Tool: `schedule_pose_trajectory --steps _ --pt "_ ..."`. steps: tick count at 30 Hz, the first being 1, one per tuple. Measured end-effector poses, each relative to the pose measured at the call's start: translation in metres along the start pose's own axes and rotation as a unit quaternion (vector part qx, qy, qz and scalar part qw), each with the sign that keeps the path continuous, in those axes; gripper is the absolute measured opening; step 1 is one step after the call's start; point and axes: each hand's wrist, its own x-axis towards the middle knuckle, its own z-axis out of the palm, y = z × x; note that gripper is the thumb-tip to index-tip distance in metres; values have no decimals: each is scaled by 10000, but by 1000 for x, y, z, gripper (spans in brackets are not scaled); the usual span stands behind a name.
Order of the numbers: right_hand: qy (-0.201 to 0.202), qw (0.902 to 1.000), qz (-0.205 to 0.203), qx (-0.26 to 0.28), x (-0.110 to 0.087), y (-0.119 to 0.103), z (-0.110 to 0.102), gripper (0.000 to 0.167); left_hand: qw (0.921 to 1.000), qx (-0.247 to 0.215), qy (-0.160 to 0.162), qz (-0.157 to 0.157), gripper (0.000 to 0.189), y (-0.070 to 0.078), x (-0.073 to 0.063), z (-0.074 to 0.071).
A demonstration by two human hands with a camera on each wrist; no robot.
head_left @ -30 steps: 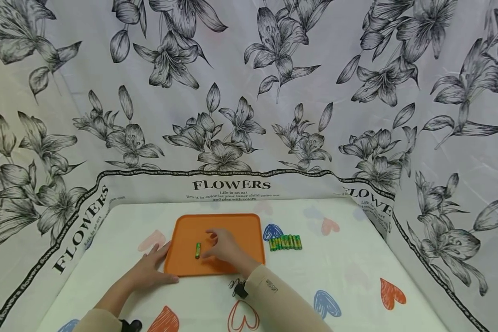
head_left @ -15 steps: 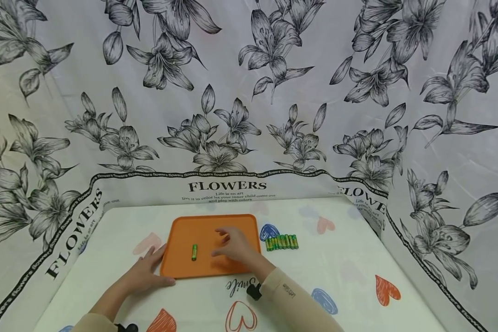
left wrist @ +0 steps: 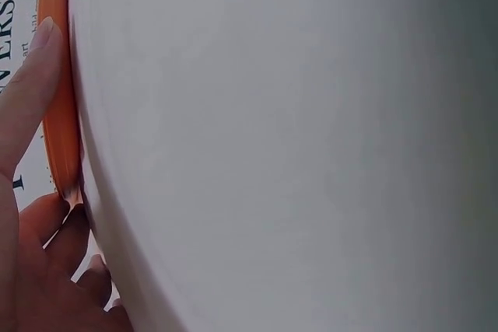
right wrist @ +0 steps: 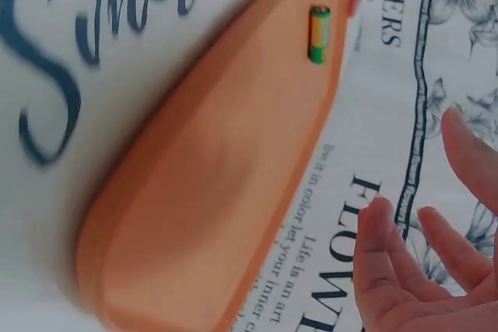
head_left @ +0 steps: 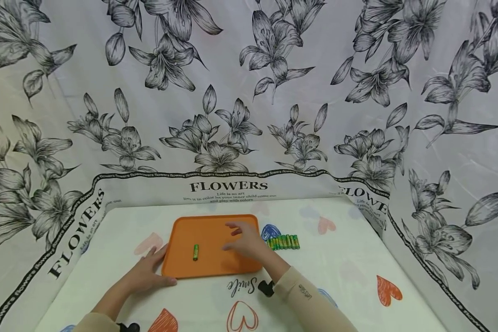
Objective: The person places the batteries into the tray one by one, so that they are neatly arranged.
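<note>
A single green and yellow battery (head_left: 196, 252) stands out on the left part of an orange tray (head_left: 191, 230). My left hand (head_left: 143, 274) spans the tray's near left corner, thumb along the front edge and fingers at the left side. In the left wrist view, the thumb (left wrist: 35, 83) lies against the orange rim. Over the tray's right part is my right hand (head_left: 246, 242), holding nothing, with thumb and fingers spread apart. The right wrist view shows the same battery (right wrist: 319, 34) lying well away from the right hand (right wrist: 436, 293).
Just right of the tray, several green batteries (head_left: 284, 242) lie side by side in a row. A white cloth (head_left: 340, 272) printed with hearts covers the table. Flower-printed sheets (head_left: 224, 133) rise behind and at both sides.
My right hand has moved to the right, away from the single battery and toward the tray's right edge. The left hand keeps its place at the tray's corner.
</note>
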Motion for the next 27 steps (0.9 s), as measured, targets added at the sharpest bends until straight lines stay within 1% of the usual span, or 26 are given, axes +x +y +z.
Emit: schedule_pose_trajectory --steps 4,8,16,21,23,27 --pt "134 9995 -148 -244 -3 3 -13 67 10000 28 19 -38 123 1 3 2" --pt "233 9991 -216 -279 -10 6 -26 65 9999 92 23 -35 123 2 3 2" --pt "328 9993 -177 5 -26 13 -48 63 10000 70 30 55 122 2 1 1" --pt "316 9994 -140 35 -28 18 -58 66 10000 67 34 26 122 1 -1 0" --pt "346 9993 -111 99 -29 19 -64 67 10000 29 31 27 122 2 -2 -1" --pt "474 9989 -30 53 -31 25 -76 71 10000 -29 49 74 122 2 -2 -1"
